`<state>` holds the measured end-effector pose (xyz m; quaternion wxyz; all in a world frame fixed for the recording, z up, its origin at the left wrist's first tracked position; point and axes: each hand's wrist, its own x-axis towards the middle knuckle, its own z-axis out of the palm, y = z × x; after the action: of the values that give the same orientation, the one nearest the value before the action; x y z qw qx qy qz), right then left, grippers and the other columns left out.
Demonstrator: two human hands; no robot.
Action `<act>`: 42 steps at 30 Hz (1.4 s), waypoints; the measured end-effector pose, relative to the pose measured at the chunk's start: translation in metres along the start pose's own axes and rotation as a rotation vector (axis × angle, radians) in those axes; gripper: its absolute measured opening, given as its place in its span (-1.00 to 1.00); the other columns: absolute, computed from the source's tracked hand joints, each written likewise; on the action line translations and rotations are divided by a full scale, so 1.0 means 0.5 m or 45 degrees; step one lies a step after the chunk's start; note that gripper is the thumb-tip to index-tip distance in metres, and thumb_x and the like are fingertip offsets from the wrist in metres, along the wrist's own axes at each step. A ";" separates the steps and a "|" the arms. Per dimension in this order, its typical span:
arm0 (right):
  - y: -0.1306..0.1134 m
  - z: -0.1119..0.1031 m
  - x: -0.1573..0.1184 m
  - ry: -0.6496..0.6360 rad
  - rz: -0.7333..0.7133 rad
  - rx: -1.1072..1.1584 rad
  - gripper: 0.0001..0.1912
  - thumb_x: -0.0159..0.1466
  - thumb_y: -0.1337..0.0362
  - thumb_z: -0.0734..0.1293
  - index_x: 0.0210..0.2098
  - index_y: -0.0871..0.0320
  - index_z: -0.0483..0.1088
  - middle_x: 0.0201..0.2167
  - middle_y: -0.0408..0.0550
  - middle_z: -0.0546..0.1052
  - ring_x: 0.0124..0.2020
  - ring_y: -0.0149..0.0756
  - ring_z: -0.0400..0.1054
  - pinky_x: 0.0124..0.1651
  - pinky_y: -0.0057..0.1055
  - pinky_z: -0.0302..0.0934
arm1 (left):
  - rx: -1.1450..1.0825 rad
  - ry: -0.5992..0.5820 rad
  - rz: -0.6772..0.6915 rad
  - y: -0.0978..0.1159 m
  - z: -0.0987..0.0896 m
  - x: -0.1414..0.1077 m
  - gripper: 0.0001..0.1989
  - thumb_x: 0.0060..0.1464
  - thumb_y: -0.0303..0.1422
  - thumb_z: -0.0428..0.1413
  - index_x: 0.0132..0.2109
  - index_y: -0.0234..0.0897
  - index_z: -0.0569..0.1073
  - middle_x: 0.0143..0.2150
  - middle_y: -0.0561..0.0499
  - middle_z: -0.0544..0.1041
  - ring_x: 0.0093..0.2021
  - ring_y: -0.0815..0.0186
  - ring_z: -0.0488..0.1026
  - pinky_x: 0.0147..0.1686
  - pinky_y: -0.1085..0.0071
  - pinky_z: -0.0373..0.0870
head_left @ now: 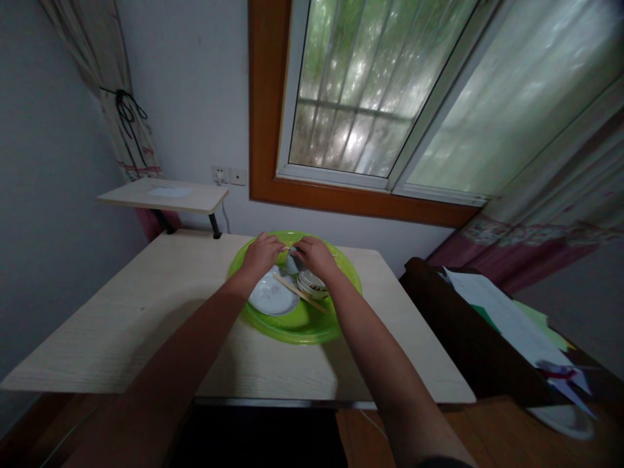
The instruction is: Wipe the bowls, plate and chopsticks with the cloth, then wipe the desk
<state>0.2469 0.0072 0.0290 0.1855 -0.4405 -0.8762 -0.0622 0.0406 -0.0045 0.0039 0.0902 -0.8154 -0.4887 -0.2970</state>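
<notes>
My right hand (314, 253) is closed on a small grey cloth (294, 261) above the back part of a bright green plastic basin (302, 337). Close beside it, my left hand (263, 252) is closed in a pinch, fingertips almost touching the right hand. A thin pale bit shows at its fingertips, too small to name. Below the left hand, a white plate (273, 296) with a faint pattern lies in the basin. To its right sit stacked white bowls (312, 285), partly hidden by my right wrist. Light wooden chopsticks (301, 294) lie slantwise across plate and bowls.
The basin stands on a pale wooden table (160, 312). A small raised shelf (180, 195) with a white paper (169, 192) is at the table's back left. A dark brown piece of furniture (453, 331) bearing papers (502, 312) stands to the right. A window (361, 97) is behind.
</notes>
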 end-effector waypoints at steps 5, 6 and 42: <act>0.014 -0.001 -0.003 0.007 0.064 0.059 -0.67 0.39 0.13 0.36 0.07 0.13 0.51 -0.04 0.05 0.60 -0.02 -0.20 0.44 0.06 -0.36 0.21 | -0.003 0.041 -0.058 0.001 -0.007 0.000 -0.73 0.34 -0.29 0.04 -0.10 -0.20 0.65 -0.14 -0.10 0.61 -0.08 0.13 0.37 -0.09 0.24 0.31; 0.018 -0.002 -0.004 0.027 0.080 0.047 -0.64 0.38 0.11 0.37 0.09 0.13 0.50 -0.03 0.05 0.60 0.00 -0.17 0.44 0.07 -0.34 0.20 | -0.009 0.061 -0.076 0.000 -0.009 0.000 -0.73 0.35 -0.29 0.04 -0.10 -0.21 0.65 -0.14 -0.10 0.61 -0.08 0.14 0.37 -0.08 0.24 0.31; 0.060 -0.032 -0.019 0.138 0.321 -0.231 -0.70 0.47 0.13 0.23 -0.02 0.04 0.58 -0.13 0.04 0.59 -0.09 -0.11 0.30 -0.14 -0.30 0.06 | 0.039 0.083 -0.220 -0.024 0.000 0.005 -0.87 0.26 -0.31 0.18 -0.14 -0.16 0.63 -0.10 -0.05 0.65 -0.02 0.10 0.37 -0.09 0.19 0.24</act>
<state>0.2805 0.0139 0.0386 0.1983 -0.5579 -0.7934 -0.1410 0.0316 0.0036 0.0036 0.0926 -0.7586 -0.5585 -0.3226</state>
